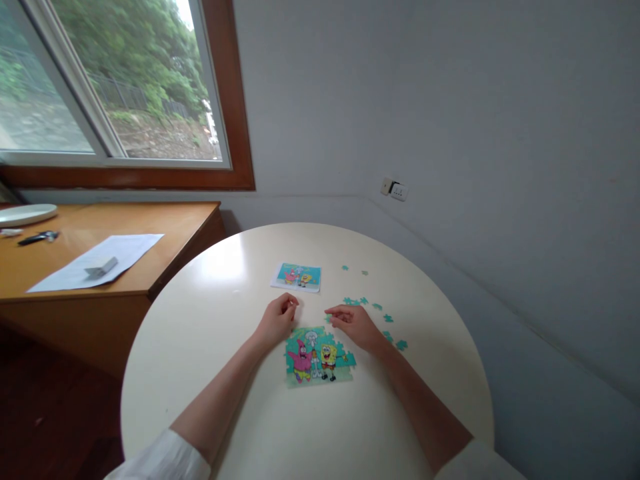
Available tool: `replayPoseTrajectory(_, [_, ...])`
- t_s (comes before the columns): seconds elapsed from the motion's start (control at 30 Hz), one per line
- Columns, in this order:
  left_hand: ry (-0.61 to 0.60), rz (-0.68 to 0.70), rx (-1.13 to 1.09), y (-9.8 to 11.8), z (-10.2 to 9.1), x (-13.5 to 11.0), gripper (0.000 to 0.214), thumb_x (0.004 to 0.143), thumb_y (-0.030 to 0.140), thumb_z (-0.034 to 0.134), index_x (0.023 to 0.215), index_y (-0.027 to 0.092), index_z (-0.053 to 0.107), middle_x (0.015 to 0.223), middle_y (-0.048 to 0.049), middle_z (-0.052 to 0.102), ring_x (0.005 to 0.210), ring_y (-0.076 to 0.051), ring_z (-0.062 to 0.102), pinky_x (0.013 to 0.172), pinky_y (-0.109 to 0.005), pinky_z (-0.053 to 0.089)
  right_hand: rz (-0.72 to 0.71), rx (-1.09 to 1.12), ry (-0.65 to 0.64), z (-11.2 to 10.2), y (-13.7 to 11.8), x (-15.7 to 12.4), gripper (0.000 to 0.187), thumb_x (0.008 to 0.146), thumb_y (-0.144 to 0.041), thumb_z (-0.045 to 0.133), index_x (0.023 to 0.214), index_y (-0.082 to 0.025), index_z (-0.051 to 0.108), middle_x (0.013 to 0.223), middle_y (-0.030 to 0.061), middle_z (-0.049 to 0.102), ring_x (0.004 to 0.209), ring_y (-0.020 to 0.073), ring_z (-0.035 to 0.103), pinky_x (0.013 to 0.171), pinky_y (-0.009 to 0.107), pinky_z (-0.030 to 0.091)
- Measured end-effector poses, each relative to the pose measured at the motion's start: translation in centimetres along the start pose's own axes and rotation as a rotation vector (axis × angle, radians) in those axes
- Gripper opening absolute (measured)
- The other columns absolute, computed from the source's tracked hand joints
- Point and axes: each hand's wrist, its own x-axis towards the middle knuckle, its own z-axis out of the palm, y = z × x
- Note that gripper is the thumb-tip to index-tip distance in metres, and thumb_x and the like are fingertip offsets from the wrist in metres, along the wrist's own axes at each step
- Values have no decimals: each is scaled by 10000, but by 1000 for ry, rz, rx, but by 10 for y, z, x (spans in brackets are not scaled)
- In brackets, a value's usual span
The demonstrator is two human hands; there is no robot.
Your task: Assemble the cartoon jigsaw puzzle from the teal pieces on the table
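Loosely, both hands [356,321] curl by the puzzle [320,357], right perhaps pinching one piece [328,319]

Window [145,80] onto green trees [135,47]

A broad brown frame [243,127] surrounds the window at upper left, with pale sliding sashes [83,77] inside it. Beyond the glass, a dark fence [120,93] runs above a stony bank [155,140]. The back wall [305,100] is plain grey-white and meets a similar right-hand wall [525,147], duller toward the bottom. Low on that wall sit a white socket [399,192] and a beige plate [386,186] beside it. Under the window stands a wooden desk [185,217], orange-brown on top and darker at the side. A round cream table [190,347] fills the foreground, with a bright glare [227,257] on its far left part. The floor [40,413] at lower left is dark reddish brown, in shadow.
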Motion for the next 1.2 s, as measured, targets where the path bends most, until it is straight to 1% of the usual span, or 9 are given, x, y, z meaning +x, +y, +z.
replayPoseTrajectory(0.2, [5, 10, -10, -1, 1, 0, 98, 687, 229, 435, 725, 170, 504, 463, 69, 395, 427, -72, 357, 421, -182, 265, 30, 26, -19, 0, -5, -1, 238, 648, -318, 624, 790, -131, 665, 646, 36, 646, 576, 125, 576, 567, 259, 468])
replayPoseTrajectory(0.3, [5, 10, -10, 0, 1, 0, 98, 684, 224, 436, 729, 168, 503, 459, 70, 394, 423, -71, 355, 422, -182, 263, 39, 29, -28, -1, -9, -3, 247, 638, -319, 635, 800, -136, 662, 629, 27, 634, 538, 116, 562, 551, 258, 472])
replayPoseTrajectory(0.47, [3, 18, -15, 0, 1, 0, 89, 685, 216, 437, 722, 165, 500, 469, 70, 388, 420, -65, 350, 419, -180, 266, 36, 9, -39, -1, -12, -4, 214, 660, -330, 615, 754, -143, 655, 589, 21, 620, 489, 108, 536, 512, 249, 461])
replayPoseTrajectory(0.7, [-8, -3, -42, -1, 1, 0, 82, 700, 219, 436, 731, 166, 490, 468, 75, 369, 401, -57, 333, 396, -171, 253, 8, -112, -44, 0, -13, -5, 185, 677, -319, 599, 721, -149, 656, 594, 27, 622, 527, 118, 533, 492, 228, 421])
replayPoseTrajectory(0.9, [-8, -16, -37, 4, 1, -2, 77, 705, 210, 431, 731, 165, 488, 466, 74, 356, 401, -56, 327, 391, -169, 246, -15, -186, -58, -1, -17, -6, 170, 700, -282, 570, 729, -143, 664, 574, 20, 612, 507, 105, 501, 478, 216, 366])
replayPoseTrajectory(1.07, [0, -29, -29, 9, 1, -3, 77, 700, 209, 435, 724, 163, 492, 457, 70, 373, 403, -61, 342, 394, -171, 249, -22, -194, -67, -1, -17, -6, 161, 704, -267, 568, 729, -145, 670, 623, 36, 641, 552, 120, 531, 511, 223, 380])
replayPoseTrajectory(1.2, [1, -30, -28, 9, 1, -3, 80, 700, 217, 440, 725, 163, 493, 461, 69, 383, 404, -61, 347, 397, -172, 251, -27, -208, -72, 0, -15, -6, 167, 708, -273, 568, 730, -143, 671, 639, 41, 652, 558, 122, 535, 515, 225, 383])
